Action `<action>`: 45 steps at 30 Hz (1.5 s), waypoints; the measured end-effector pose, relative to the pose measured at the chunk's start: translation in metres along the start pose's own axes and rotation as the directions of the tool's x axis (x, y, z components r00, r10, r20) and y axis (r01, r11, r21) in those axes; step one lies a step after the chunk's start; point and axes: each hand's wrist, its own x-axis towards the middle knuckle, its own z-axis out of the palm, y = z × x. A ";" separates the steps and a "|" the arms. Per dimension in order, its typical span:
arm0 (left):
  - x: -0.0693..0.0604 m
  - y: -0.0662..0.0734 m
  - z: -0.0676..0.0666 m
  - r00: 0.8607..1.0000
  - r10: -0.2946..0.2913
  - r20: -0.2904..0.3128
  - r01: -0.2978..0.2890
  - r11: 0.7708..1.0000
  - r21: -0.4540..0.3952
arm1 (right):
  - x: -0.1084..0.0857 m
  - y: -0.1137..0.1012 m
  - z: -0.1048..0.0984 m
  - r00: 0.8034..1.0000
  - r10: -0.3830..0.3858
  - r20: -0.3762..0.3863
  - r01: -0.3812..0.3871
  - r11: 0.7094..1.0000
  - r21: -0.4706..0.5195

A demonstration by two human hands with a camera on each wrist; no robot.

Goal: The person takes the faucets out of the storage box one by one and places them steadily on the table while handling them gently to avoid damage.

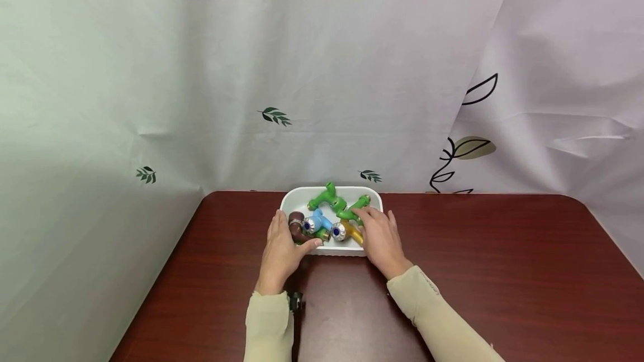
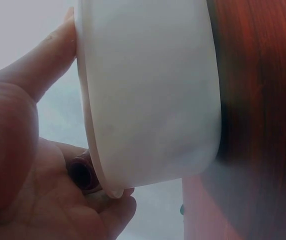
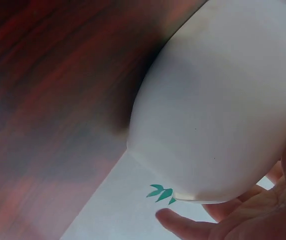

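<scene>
In the head view, a white tray (image 1: 292, 201) holds toy-like taps and pipes: green pieces (image 1: 327, 197), a blue tap (image 1: 317, 220), a yellow tap (image 1: 354, 233) and a brown elbow pipe (image 1: 297, 228). My left hand (image 1: 282, 250) rests along the tray's left side, its thumb at the near rim. Over the right rim reaches my right hand (image 1: 382, 239), fingertips at a green piece. In the left wrist view, the left hand (image 2: 38, 165) touches the tray's rim, the brown pipe (image 2: 84, 172) beside its palm. The right hand (image 3: 253, 215) shows spread fingers near the rim.
The tray stands at the back edge of a dark red wooden table (image 1: 478, 272). Behind it hangs a pale cloth (image 1: 327, 71) with leaf prints. A dark band (image 1: 296, 301) shows at the left wrist.
</scene>
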 end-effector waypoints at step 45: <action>-0.001 0.001 -0.001 1.000 0.010 -0.001 -0.010 1.000 0.009 | -0.015 0.017 -0.026 0.970 -0.098 -0.222 0.129 0.983 0.128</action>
